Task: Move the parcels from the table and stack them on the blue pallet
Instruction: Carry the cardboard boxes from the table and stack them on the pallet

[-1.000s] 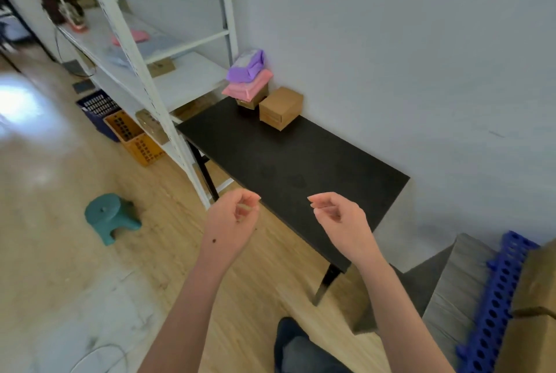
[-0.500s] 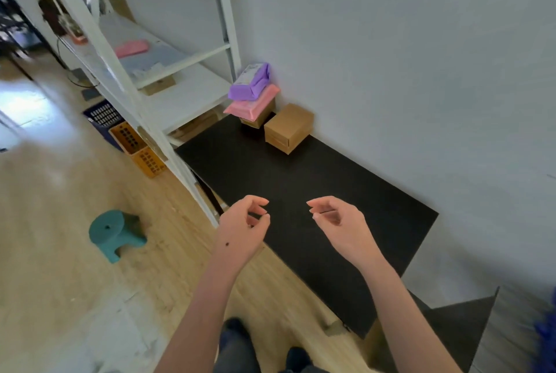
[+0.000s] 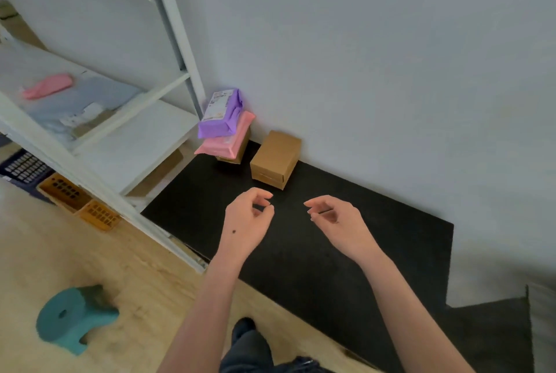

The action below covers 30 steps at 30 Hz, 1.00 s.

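Observation:
A black table (image 3: 346, 252) stands against the white wall. At its far left end a brown cardboard box (image 3: 275, 159) sits by the wall. Left of it a purple parcel (image 3: 221, 114) lies on a pink parcel (image 3: 227, 141), which rests on a small brown box (image 3: 234, 157). My left hand (image 3: 248, 220) and my right hand (image 3: 337, 219) hover over the table just in front of the brown box, both empty with fingers loosely curled and apart. The blue pallet is out of view.
A white metal shelf rack (image 3: 99, 144) stands left of the table, holding a pink packet (image 3: 48, 90) and grey bags. Orange crates (image 3: 81, 204) and a dark blue crate (image 3: 25, 166) sit under it. A teal stool (image 3: 70, 317) stands on the wooden floor.
I have stepped closer to the table and turned left; the pallet at the right has left the view. Both hands have reached forward toward the brown box, still empty.

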### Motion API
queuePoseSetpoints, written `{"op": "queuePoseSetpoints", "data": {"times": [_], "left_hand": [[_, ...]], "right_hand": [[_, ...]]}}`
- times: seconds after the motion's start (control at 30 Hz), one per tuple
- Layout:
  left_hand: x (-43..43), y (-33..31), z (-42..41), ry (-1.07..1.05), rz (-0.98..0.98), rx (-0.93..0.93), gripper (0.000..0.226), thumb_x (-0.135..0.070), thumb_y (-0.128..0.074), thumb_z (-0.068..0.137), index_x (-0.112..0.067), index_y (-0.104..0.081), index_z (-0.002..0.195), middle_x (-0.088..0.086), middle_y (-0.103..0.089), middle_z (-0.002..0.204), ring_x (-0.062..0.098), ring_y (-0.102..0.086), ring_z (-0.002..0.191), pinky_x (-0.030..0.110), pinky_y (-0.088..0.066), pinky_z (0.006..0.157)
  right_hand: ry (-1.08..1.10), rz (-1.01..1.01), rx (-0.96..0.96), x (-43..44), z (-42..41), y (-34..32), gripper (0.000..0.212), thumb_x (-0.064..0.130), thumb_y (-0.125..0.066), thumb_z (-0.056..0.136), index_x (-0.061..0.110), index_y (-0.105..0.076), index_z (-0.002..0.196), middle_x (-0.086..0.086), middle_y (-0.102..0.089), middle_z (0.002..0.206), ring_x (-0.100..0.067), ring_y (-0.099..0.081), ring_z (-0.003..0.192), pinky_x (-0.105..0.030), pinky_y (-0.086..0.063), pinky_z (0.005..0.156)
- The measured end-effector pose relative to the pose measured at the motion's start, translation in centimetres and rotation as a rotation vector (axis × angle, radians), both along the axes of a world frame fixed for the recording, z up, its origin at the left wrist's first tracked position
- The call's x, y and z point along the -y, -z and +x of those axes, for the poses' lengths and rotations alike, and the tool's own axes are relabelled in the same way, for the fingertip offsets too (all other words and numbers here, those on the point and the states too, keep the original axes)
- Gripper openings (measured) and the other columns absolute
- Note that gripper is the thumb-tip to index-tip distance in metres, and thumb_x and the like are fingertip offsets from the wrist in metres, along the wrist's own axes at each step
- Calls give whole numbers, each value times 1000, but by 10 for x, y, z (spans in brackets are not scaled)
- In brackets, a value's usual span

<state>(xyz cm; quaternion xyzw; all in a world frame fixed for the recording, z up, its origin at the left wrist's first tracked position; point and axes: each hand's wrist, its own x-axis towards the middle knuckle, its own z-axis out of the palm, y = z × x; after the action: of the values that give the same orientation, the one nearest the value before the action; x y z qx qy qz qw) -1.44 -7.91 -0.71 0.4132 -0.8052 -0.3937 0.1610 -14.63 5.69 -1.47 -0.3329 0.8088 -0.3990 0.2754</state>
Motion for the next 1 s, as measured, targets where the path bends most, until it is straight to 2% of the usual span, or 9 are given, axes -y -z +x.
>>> {"op": "queuePoseSetpoints", "data": {"times": [0.13,0.27,0.4,0.57,0.7,0.77,0.83,0.9,1.0], "left_hand": [[61,7,-14,101,19,24,27,-16,-64,86,-26,-60,111,-8,-58,107,1,-57,82,11,-40,70],[112,23,-25,193,70,70,30,-16,-64,86,-26,-59,114,-6,-55,119,7,-56,104,21,-43,86],[149,44,-45,251,129,93,37,-15,-63,86,-25,-56,121,-3,-53,128,15,-50,120,25,-38,92],[169,63,-72,201,295,59,51,-16,-65,84,-25,-48,131,-1,-50,134,13,-46,120,27,-34,92],[171,77,-90,174,382,37,55,-12,-64,83,-18,-44,135,5,-50,134,3,-40,101,24,-30,85],[172,83,-98,154,425,85,61,-12,-63,84,-12,-38,139,9,-47,138,12,-45,116,26,-32,91],[176,92,-108,119,480,150,75,-15,-62,85,-9,-22,148,11,-37,147,24,-36,133,34,-31,105],[179,102,-116,77,518,189,81,-18,-62,86,-10,-14,150,11,-30,151,28,-31,138,41,-27,111],[178,114,-122,-23,609,134,73,-23,-60,88,-13,-21,149,11,-34,149,28,-33,136,43,-27,111]], "right_hand": [[93,9,34,47,1,6,23,18,-59,93,36,-62,106,15,-63,98,0,-61,91,-12,-45,74],[186,34,74,84,-3,18,21,19,-58,93,35,-63,106,16,-63,97,0,-59,91,-12,-43,72],[254,60,166,109,-12,30,26,18,-60,92,32,-62,113,11,-64,104,-2,-59,95,-13,-43,72],[305,90,319,141,-27,41,54,20,-66,87,30,-46,136,0,-55,128,-12,-53,114,-35,-46,99],[349,102,467,164,-47,56,72,20,-68,86,24,-30,147,-7,-42,146,-20,-46,127,-31,-45,91],[358,130,526,172,-54,64,81,21,-69,86,21,-21,151,-8,-34,152,-22,-42,132,-33,-43,93],[373,157,565,179,-60,73,91,23,-71,84,18,-11,153,-8,-27,156,-24,-38,136,-36,-42,99],[377,180,581,184,-64,80,101,26,-73,82,17,-3,153,-8,-22,158,-24,-33,139,-38,-39,106],[392,189,609,185,-67,88,108,29,-75,79,15,2,153,-8,-17,159,-24,-27,143,-44,-30,114]]}}
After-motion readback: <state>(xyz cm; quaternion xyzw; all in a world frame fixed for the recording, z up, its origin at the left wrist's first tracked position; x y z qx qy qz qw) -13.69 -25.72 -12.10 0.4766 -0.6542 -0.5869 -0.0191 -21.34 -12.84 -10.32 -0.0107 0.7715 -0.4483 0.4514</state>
